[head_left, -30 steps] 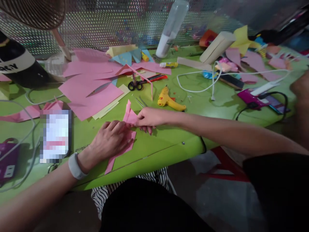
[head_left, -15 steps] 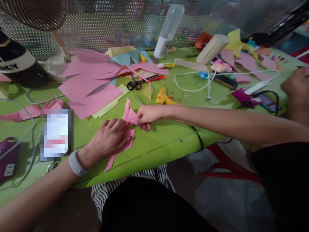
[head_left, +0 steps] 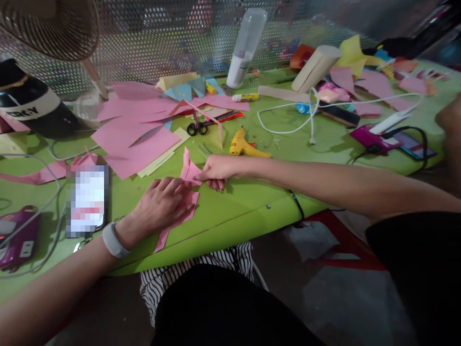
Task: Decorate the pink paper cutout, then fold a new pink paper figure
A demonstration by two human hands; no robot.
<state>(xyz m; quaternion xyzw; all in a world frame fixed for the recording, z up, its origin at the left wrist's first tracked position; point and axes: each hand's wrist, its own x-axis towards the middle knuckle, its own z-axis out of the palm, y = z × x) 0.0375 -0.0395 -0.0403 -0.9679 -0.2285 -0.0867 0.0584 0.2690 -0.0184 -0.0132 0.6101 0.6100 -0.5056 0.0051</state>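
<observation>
My left hand (head_left: 162, 202), with a white band at the wrist, lies palm down across a folded pink paper (head_left: 191, 173). Its fingers are stretched out and press the sheet to the green table (head_left: 230, 211); they cover the paper's middle. A pointed end sticks up beyond the fingers, and a narrow strip trails toward the table's front edge. On the paper's right side my right hand (head_left: 216, 172) is closed, thumb and fingers pinching the edge. Just behind the right hand lie a yellow hot glue gun (head_left: 245, 144) and the tips of a thin metal tool (head_left: 205, 151).
Left of my left hand lies a phone (head_left: 88, 202). Behind are pink sheets (head_left: 144, 144), black-handled scissors (head_left: 197, 128), a glue stick (head_left: 245, 97), a clear bottle (head_left: 247, 48) and a fan (head_left: 50, 29). A white cable (head_left: 284, 132) loops at right. Another person's hand (head_left: 450, 122) shows at the right edge.
The view has shifted slightly. Both hands stay at the pink paper in nearly the same pose, the left flat and the right pinching.
</observation>
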